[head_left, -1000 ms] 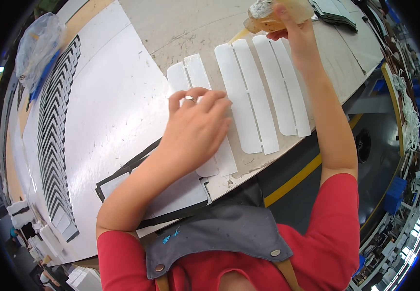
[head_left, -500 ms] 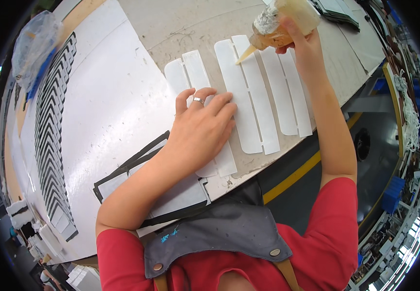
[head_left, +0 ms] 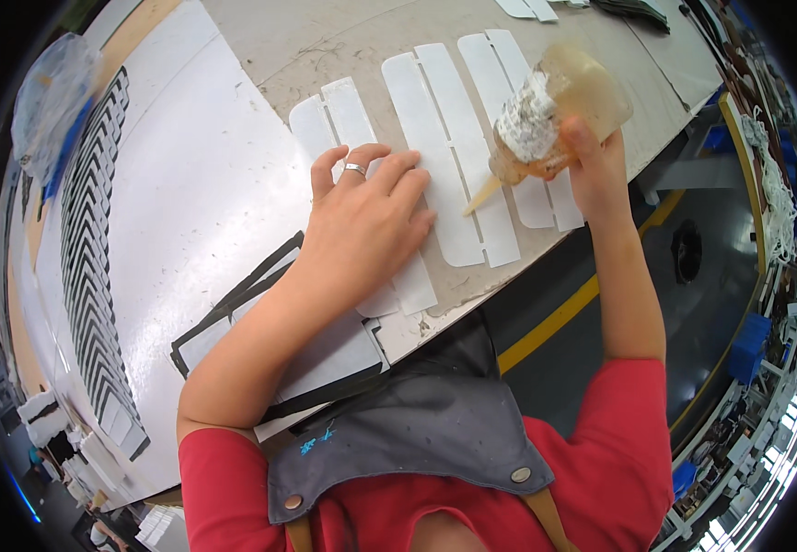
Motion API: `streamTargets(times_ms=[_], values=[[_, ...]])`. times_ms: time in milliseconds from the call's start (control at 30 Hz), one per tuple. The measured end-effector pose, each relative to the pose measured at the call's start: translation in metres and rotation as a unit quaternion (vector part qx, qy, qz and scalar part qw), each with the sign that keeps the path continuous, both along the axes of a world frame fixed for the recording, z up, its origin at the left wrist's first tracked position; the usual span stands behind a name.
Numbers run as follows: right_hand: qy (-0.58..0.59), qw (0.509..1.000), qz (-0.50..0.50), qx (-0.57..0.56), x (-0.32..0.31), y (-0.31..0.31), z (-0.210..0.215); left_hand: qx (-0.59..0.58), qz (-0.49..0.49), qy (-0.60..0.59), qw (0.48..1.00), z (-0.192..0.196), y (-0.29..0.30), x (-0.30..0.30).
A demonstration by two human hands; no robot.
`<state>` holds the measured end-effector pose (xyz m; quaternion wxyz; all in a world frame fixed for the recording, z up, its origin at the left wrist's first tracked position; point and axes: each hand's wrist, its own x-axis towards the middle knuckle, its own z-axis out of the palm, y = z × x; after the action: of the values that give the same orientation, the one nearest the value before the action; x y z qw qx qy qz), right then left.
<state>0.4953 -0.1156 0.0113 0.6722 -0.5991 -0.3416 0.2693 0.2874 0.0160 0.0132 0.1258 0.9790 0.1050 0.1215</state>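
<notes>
Left hand (head_left: pixel 366 225): palm down, fingers spread flat, pressing on white strips (head_left: pixel 348 124) at the worktable (head_left: pixel 279 37) edge; a ring on one finger.
Right hand (head_left: pixel 596 166): fingers clamped around a glue bottle (head_left: pixel 555 110), tilted nozzle-down.
Nozzle (head_left: pixel 481 195): tip just beside the left fingertips, over a neighbouring long white strip (head_left: pixel 435 138).
Left of strips: white sheet (head_left: pixel 187 184).

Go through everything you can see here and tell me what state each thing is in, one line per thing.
Glue bottle: tilted, nozzle pointing down at the strips, partly full of amber liquid.
Right hand: gripping the glue bottle.
Left hand: flat, fingers spread, pressing on a white strip.
White strips: lying flat side by side on the table.
Black-edged pieces: laid out in a long overlapping row.
Plastic bag: crumpled, at the table's far left.
</notes>
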Motion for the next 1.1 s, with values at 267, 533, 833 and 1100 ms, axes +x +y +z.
streamTargets(times_ms=[267, 533, 833, 1100], values=[[0.148, 0.986, 0.028, 0.072, -0.005, -0.02, -0.007, 0.014, 0.009, 0.014, 1.0, -0.001, -0.002, 0.0], [-0.098, 0.986, -0.048, 0.126, 0.048, 0.072, 0.009, 0.009, 0.014, 0.005, 1.0, -0.003, -0.003, 0.002], [-0.144, 0.982, -0.023, 0.119, 0.066, 0.112, -0.01, -0.001, 0.009, 0.0, 1.0, -0.004, -0.001, 0.001], [-0.084, 0.992, -0.046, 0.086, 0.055, 0.09, -0.006, -0.001, 0.007, 0.002, 1.0, -0.003, -0.002, 0.0]])
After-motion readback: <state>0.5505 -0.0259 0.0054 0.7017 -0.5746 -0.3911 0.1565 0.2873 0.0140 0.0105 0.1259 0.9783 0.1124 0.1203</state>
